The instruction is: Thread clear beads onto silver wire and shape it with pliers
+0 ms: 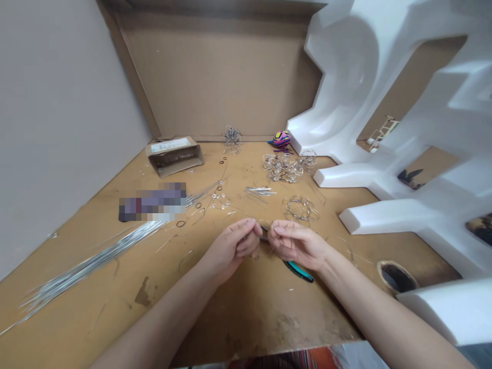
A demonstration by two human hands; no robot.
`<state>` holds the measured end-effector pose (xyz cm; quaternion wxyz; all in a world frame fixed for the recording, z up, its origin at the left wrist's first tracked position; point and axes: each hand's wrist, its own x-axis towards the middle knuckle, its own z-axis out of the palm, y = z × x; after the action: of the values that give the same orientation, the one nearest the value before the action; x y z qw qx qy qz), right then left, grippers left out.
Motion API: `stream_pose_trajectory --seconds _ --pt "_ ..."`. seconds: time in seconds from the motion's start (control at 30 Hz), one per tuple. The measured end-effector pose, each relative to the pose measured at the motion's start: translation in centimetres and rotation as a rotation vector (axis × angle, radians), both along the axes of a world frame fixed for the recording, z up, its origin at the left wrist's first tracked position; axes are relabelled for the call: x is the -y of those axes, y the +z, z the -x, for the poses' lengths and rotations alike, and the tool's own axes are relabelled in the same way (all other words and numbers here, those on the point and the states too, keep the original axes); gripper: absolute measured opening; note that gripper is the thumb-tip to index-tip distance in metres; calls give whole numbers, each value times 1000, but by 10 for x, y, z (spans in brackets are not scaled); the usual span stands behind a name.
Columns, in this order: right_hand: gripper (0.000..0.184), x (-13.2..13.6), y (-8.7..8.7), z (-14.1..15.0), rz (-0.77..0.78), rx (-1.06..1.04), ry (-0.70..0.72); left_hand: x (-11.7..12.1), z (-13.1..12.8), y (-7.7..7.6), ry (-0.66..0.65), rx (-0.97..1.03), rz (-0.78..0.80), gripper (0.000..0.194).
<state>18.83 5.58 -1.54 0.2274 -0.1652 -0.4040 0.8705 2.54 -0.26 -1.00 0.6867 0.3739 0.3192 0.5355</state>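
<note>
- A bundle of long, thin metal rods point(92, 266) is lying across the left of the wooden bench point(246, 318).
- A blurred-out object point(151, 202) is resting beyond the rods, with small dark rings point(180, 223) scattered near it.
- A torn cardboard box point(175, 156) is sitting against the back wall.
- The left hand point(232, 248) is hovering over the bench with its fingers curled inward; I cannot tell whether it is gripping anything.
- Pliers with a teal handle point(299, 270) are showing beneath and between the hands, their dark tip just beside the left hand's fingers.
- The right hand point(295, 245) is bending its fingers toward the left hand, nearly touching it; its grip is also hidden.
- Clusters of clear beaded wire point(282, 168) are lying beyond the hands, near a pink patterned ball point(282, 138).
- White moulded foam point(365, 102) is standing along the right side.
</note>
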Motion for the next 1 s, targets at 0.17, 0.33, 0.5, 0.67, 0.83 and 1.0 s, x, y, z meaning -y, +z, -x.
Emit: stream_pose_trajectory --seconds 0.17,0.33,0.5,0.67,0.83,1.0 --pt "8 4 2 0 -21 -87 -36 1 -2 1 13 44 -14 26" --pt "9 1 4 -1 -102 35 -93 0 1 -2 -9 44 -1 26" --pt "15 -3 -2 -1 -151 109 -32 -1 0 -2 -6 71 59 23" --pt "23 1 -7 3 -141 90 13 -1 -2 -1 1 132 13 24" --pt "21 3 -6 5 -56 85 -40 -5 1 -3 13 199 40 25" --pt "22 2 -5 6 56 98 -68 -6 1 -5 34 198 58 24"
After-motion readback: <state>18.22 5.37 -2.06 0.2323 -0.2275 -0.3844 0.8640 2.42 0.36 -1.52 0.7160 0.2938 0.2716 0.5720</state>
